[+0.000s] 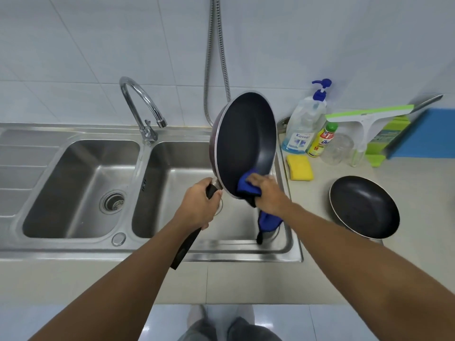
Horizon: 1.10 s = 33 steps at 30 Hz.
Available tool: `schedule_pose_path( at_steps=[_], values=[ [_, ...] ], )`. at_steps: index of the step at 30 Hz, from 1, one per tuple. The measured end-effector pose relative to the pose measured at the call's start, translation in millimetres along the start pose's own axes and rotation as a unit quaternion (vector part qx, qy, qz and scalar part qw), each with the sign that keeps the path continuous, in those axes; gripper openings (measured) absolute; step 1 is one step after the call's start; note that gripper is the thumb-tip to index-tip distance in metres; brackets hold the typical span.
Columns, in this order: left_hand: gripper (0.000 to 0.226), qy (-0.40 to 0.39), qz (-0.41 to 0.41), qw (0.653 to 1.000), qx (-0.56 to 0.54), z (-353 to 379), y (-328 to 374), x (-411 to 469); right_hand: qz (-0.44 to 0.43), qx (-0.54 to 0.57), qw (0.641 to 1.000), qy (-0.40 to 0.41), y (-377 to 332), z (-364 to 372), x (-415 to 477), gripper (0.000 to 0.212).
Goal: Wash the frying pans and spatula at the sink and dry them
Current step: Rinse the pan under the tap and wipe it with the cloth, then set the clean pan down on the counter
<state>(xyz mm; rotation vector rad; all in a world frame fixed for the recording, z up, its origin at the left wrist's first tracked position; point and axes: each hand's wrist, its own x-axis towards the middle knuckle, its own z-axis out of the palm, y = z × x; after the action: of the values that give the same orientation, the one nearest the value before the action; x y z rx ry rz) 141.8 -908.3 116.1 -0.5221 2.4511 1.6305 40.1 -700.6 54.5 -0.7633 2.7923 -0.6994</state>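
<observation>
Left hand [199, 205] gripped black handle [187, 242] of large dark nonstick frying pan [246, 139]; right hand [268, 193] clutched blue cloth [247, 185] against inner wall. Needed: steady tilt, full-circle wipe.

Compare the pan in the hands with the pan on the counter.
The held pan is tilted on edge over the sink; the counter pan lies flat on the counter. The left hand grips the held pan's handle and the right hand presses a blue cloth to its rim; no hand touches the counter pan. The held pan's black handle shows; the counter pan's does not. Both have dark insides and pale rims.
</observation>
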Motion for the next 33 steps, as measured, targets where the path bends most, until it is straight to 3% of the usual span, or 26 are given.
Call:
schedule_pose_path(
  at_steps=[3, 6, 8, 11, 13, 18, 21, 23, 26, 29, 31, 33],
  values=[
    [0.008, 0.019, -0.003, 1.0, 0.017, 13.3, -2.1, -3.0, -0.038, 0.163, 0.986, 0.012, -26.1, 7.4, -24.3, 0.039],
    [0.008, 0.031, -0.021, 0.999, -0.004, 25.7, -6.4, -9.6, 0.022, 0.215, 0.976, -0.018, -31.3, -7.6, -41.3, 0.051],
    [0.011, 0.036, -0.043, 0.998, -0.038, 33.0, -8.2, -16.6, 0.067, 0.196, 0.978, -0.011, -27.3, -25.7, -48.7, 0.044],
    [0.02, 0.042, -0.074, 0.99, -0.108, 42.4, -8.9, -29.0, 0.163, 0.084, 0.981, 0.069, -14.7, -58.8, -54.5, 0.017],
    [0.022, 0.045, -0.091, 0.984, -0.144, 46.8, -9.5, -33.8, 0.23, -0.001, 0.969, 0.087, 1.0, -79.2, -57.8, 0.011],
    [0.018, 0.051, -0.11, 0.968, -0.221, 51.7, -7.5, -44.3, 0.252, -0.12, 0.952, -0.126, 45.3, -52.2, -76.7, 0.079],
    [0.017, 0.046, -0.107, 0.962, -0.247, 52.7, -6.4, -53.1, 0.171, -0.155, 0.959, -0.164, 61.9, 1.8, -109.1, 0.07],
    [0.018, 0.036, -0.104, 0.962, -0.248, 51.3, -8.2, -59.1, 0.158, -0.117, 0.969, -0.152, 72.0, 18.9, -122.1, 0.069],
    [0.02, 0.018, -0.087, 0.97, -0.227, 48.9, -10.2, -70.3, 0.223, -0.031, 0.964, -0.143, 74.3, 7.7, -107.6, 0.066],
    [0.024, -0.003, -0.071, 0.976, -0.208, 48.3, -10.8, -82.0, 0.293, 0.147, 0.942, -0.076, 56.5, -27.3, -81.1, 0.061],
    [0.026, -0.022, -0.063, 0.977, -0.201, 50.8, -8.5, -88.5, 0.352, 0.317, 0.88, 0.038, 41.7, -49.5, -71.8, 0.063],
    [0.027, -0.04, -0.055, 0.977, -0.202, 57.6, -4.7, -94.2, 0.34, 0.454, 0.815, 0.123, 31.0, -59.5, -73.1, 0.046]
  ],
)
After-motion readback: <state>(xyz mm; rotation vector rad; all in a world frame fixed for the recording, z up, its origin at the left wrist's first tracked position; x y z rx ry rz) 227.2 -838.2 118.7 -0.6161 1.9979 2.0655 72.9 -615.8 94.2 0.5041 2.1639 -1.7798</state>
